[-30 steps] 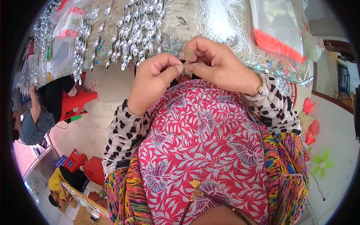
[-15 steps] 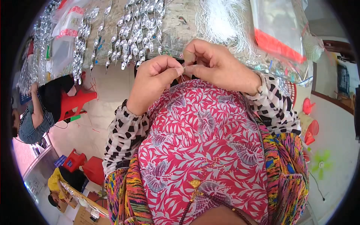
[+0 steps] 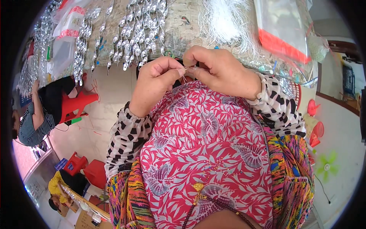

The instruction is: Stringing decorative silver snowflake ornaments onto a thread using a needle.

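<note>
My left hand (image 3: 157, 82) and my right hand (image 3: 223, 72) meet above my lap, close to the table's front edge. Thumb and forefinger of each are pinched together, with the fingertips almost touching. Between them runs a thin white string (image 3: 184, 76), its short ends hanging below the left fingertips. Whatever else the fingertips cover is too small to make out. Beyond the right hand, a loose bundle of white strings (image 3: 225, 23) lies on the table. Strands of silver, shiny leaf-like pieces (image 3: 143, 32) hang over the edge beyond the left hand.
The worn table (image 3: 183, 36) also bears clear plastic bags with a red band (image 3: 284, 47) at right and plastic packets (image 3: 68, 34) at left. Two other people, one in a striped shirt (image 3: 36, 124), one in yellow (image 3: 55, 187), sit at left near red stools (image 3: 78, 105). A green fan (image 3: 326, 167) stands at right.
My right hand has shifted slightly down, and its raised fingers have folded closer to the pinch. The left hand stays nearly in place, still pinching the string.
</note>
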### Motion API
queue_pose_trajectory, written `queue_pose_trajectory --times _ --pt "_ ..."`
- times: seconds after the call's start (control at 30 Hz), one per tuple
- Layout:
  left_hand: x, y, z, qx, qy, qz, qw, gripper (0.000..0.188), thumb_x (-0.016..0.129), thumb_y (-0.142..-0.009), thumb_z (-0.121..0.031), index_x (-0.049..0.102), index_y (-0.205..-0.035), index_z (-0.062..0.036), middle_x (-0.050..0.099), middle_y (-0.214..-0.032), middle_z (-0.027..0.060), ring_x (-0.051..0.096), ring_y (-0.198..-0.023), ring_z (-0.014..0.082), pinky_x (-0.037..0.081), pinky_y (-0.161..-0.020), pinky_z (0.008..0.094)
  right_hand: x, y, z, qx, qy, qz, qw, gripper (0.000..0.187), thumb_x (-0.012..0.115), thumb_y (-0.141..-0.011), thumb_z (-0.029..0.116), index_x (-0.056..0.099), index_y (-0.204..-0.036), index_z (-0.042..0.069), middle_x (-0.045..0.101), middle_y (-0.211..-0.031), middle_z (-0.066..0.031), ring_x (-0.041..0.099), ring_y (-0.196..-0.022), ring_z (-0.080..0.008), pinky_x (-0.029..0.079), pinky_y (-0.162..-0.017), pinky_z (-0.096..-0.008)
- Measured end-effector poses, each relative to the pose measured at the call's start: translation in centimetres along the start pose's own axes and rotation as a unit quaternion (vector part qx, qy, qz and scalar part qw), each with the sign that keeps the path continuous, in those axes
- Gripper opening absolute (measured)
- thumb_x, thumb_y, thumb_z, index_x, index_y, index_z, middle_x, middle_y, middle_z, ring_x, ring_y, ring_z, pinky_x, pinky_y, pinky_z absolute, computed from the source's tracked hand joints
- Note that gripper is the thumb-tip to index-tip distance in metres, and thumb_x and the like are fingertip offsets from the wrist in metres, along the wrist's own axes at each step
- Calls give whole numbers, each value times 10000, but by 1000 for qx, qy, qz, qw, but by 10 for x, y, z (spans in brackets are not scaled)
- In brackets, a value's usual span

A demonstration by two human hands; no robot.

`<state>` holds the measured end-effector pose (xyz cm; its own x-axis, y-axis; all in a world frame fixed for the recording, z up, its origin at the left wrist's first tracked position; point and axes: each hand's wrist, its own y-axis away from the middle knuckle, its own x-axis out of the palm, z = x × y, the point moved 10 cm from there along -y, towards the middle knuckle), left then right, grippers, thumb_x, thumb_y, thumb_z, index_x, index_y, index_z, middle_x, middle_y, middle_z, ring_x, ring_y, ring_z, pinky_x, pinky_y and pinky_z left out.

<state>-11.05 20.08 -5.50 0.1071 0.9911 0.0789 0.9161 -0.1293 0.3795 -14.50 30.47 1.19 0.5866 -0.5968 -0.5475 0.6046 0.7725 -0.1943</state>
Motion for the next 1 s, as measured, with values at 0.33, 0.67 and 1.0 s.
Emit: queue_pose_trajectory --times 0.33,0.67,1.0 --pt "-2 2 1 -17 46 0 999 63 631 -855 -114 628 -868 -53 566 -718 -46 443 -566 20 350 -511 172 1 2 33 -154 133 -61 977 254 642 -771 47 531 -997 81 596 -763 -82 608 -657 -287 462 -570 -398" --pt "-3 2 0 -14 76 8 997 69 608 -848 -86 616 -890 -31 562 -706 -28 467 -564 37 372 -516 183 2 3 33 -151 137 -39 978 251 654 -777 70 538 -999 86 591 -708 -85 606 -643 -283 458 -559 -387" --pt "-7 1 1 -13 74 -1 997 64 571 -847 -75 614 -870 -33 547 -679 -27 470 -571 37 374 -520 185 8 3 28 -140 141 -14 980 247 640 -774 56 545 -1000 84 626 -763 -71 621 -670 -279 472 -584 -386"
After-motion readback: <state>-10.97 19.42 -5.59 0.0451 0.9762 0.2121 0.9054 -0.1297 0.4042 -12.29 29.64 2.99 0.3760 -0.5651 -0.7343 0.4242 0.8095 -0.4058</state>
